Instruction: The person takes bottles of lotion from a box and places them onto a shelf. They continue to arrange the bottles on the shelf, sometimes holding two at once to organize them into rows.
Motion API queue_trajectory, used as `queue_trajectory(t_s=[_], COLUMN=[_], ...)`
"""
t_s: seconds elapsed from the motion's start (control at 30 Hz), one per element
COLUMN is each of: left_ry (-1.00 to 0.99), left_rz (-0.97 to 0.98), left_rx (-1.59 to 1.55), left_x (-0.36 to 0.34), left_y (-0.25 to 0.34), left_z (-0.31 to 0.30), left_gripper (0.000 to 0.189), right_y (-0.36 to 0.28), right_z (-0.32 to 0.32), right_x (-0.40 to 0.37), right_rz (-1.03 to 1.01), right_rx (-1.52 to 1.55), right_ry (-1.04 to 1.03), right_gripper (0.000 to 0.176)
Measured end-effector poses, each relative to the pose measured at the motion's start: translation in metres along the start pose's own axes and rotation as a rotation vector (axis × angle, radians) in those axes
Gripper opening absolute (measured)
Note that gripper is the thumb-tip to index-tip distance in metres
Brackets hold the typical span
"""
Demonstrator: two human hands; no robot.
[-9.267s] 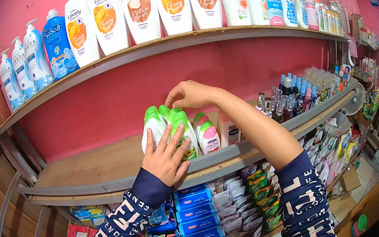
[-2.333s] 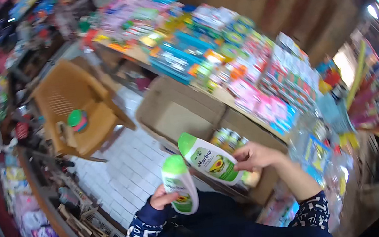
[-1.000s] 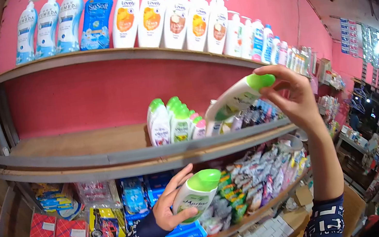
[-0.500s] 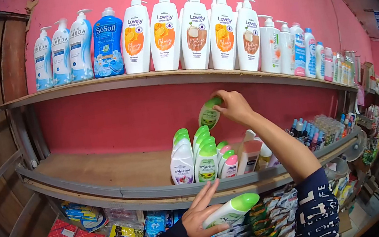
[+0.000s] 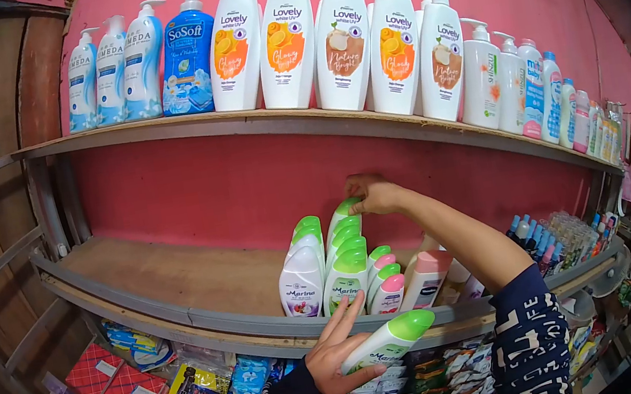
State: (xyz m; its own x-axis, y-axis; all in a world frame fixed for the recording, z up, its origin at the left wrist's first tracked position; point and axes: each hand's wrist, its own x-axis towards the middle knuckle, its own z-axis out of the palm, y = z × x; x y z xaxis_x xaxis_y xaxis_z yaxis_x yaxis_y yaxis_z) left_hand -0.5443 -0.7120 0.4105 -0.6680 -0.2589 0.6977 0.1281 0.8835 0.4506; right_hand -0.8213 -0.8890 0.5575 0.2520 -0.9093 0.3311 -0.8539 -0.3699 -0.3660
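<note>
My left hand [image 5: 334,364] is closed around a white lotion bottle with a green cap [image 5: 392,339], tilted in front of the lower shelf's edge. Its fingertips reach up near the front bottle of the Marina row [image 5: 344,281]. At the back of that row, my right hand [image 5: 374,193] grips the green cap of another lotion bottle [image 5: 341,214], whose lower part is hidden behind the others. To the left stands a column with a white-capped Marina bottle [image 5: 302,285] in front. Smaller pink- and green-capped bottles [image 5: 388,292] are on the right.
The upper shelf [image 5: 239,120] carries large pump bottles [image 5: 343,54] and a blue SoSoft bottle [image 5: 187,61]. A grey rail [image 5: 189,330] edges the lower shelf [image 5: 156,274]. Below hang sachets [image 5: 440,378] and packets. Small bottles [image 5: 538,237] stand at the far right.
My right hand has lowered its green-capped bottle from in front of the pink wall to the back of the Marina row. My left hand still holds its bottle. The view has shifted slightly.
</note>
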Motion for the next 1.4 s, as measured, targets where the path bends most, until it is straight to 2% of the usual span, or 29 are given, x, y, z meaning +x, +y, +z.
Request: queue_trajectory(t_s=[0.17,0.27,0.43,0.57,0.77,1.07,1.27,1.4], left_ry=[-0.008,0.007,0.013,0.012,0.010,-0.003,-0.022,-0.024], left_rz=[0.010,-0.021,-0.068,-0.044,-0.060,-0.044,-0.055,-0.051], left_rx=[0.042,0.032,0.013,0.024,0.009,0.008,0.021,0.031], left_x=[0.004,0.005,0.006,0.006,0.006,0.005,0.002,-0.001], left_y=[-0.004,-0.006,-0.012,-0.015,-0.010,-0.005,0.000,-0.002], left_z=[-0.001,0.000,0.001,0.002,0.002,0.002,-0.001,0.000], left_gripper=[0.049,0.049,0.047,0.047,0.046,0.046,0.048,0.048], right_y=[0.008,-0.004,-0.003,-0.015,-0.029,-0.028,-0.034,-0.035], right_z=[0.005,0.006,0.012,0.005,-0.001,-0.003,-0.001,-0.002], right_x=[0.004,-0.003,-0.001,-0.002,-0.008,-0.006,-0.005,-0.004], right_rz=[-0.033,0.031,-0.031,0.088,0.090,0.051,-0.013,0.014], right_rx=[0.016,0.110,0.132,0.209,0.054,0.120,0.019,-0.053], right_ry=[-0.023,-0.080,-0.096,-0.158,-0.152,-0.090,-0.188,-0.174], right_gripper=[0.035,0.029,0.023,0.019,0.020,0.023,0.026,0.024])
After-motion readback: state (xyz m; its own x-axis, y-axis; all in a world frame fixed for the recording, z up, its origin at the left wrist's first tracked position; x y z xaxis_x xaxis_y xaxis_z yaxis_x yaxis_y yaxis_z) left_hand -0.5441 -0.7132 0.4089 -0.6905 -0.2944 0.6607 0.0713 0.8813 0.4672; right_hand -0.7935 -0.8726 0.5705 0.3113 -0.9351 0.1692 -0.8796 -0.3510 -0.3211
